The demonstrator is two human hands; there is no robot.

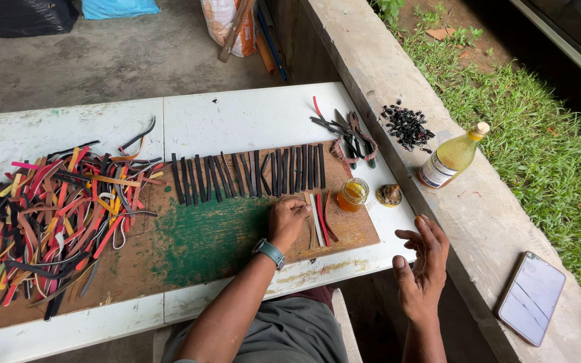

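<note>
left hand (289,222) fingers curled on brown wooden board (203,249), centre frame, near thin leather strips (319,225); whether it grips anything, cannot tell; right hand (423,269) fingers apart, empty, lower right.

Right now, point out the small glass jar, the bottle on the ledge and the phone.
small glass jar (353,194): head view, on its amber side.
bottle (453,156): head view, on its yellow body.
phone (531,298): head view, on the middle of its screen.

Bare forearms, a teal-banded wristwatch (270,252) on the left wrist, grey trousers (290,333) across the lap.
</note>
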